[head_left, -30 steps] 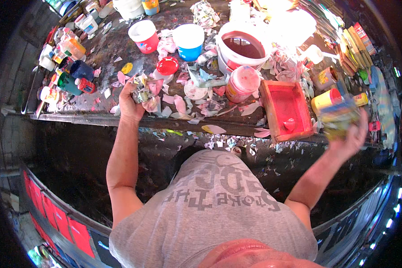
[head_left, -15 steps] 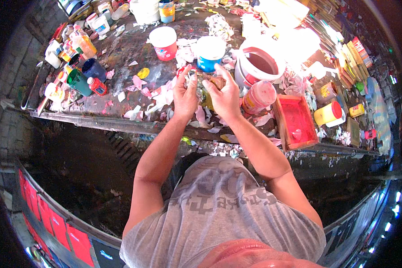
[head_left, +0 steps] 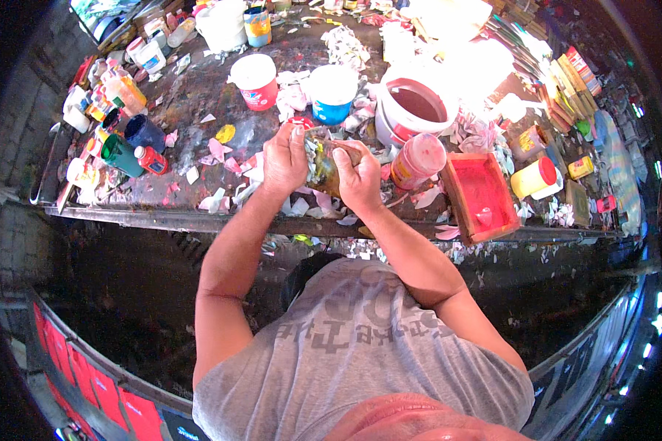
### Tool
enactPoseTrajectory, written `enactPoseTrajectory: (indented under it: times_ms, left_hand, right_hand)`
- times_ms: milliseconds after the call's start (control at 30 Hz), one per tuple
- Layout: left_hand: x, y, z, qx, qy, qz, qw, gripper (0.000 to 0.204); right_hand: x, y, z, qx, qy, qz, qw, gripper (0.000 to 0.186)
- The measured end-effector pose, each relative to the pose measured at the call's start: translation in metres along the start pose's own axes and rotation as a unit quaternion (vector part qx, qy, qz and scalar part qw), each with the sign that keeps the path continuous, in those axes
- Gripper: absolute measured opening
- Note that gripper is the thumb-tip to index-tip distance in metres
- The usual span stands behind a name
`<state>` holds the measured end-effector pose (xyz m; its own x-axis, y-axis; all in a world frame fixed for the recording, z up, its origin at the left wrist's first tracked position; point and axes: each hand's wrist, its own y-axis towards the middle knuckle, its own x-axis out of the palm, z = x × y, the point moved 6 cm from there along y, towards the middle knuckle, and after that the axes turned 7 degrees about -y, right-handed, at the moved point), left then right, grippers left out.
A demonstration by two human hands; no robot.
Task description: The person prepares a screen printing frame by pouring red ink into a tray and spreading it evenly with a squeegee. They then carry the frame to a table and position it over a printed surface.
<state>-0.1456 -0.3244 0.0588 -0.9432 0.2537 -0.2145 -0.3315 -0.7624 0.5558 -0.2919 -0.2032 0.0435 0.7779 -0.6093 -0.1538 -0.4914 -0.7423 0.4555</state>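
Because the fingers tuck out of sight, I can read only part of the hold on the olive-yellow piece, which sits between the two hands above the near side of the bench. The right hand looks clamped on its brown edge, thumb on top; the left hand curls at the opposite side, and I cannot tell whether it grips the piece or merely steadies it. If that left side is loose, I judge the piece could twist about the right thumb and slip. Just beyond the left fingertips lies a red lid, which a forward push might knock. Right of the grip, a pink jar stands near the right knuckles; an outward swing of that wrist could tip it toward the red-floored tray. Farther beyond, the white bucket holds dark red liquid, so a careless reach risks a spill. Paper scraps left of the grip could stick to anything wet.
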Motion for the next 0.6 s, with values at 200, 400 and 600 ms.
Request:
enactPoseTrajectory:
  times_ms: [200,400,600]
  left_hand:
    - [-0.031,0.010,0.021,0.111,0.069,-0.112,0.985,0.022]
    - [-0.074,0.006,-0.020,0.054,0.169,-0.040,0.983,0.029]
    - [-0.032,-0.020,-0.037,-0.096,-0.079,0.097,0.987,0.032]
  right_hand:
    - [0.000,0.003,-0.009,0.006,-0.003,-0.013,1.000,0.025]
    - [0.003,0.014,0.014,0.069,0.046,-0.044,0.996,0.023]
    - [0.023,0.015,0.020,0.099,-0.010,-0.001,0.995,0.023]
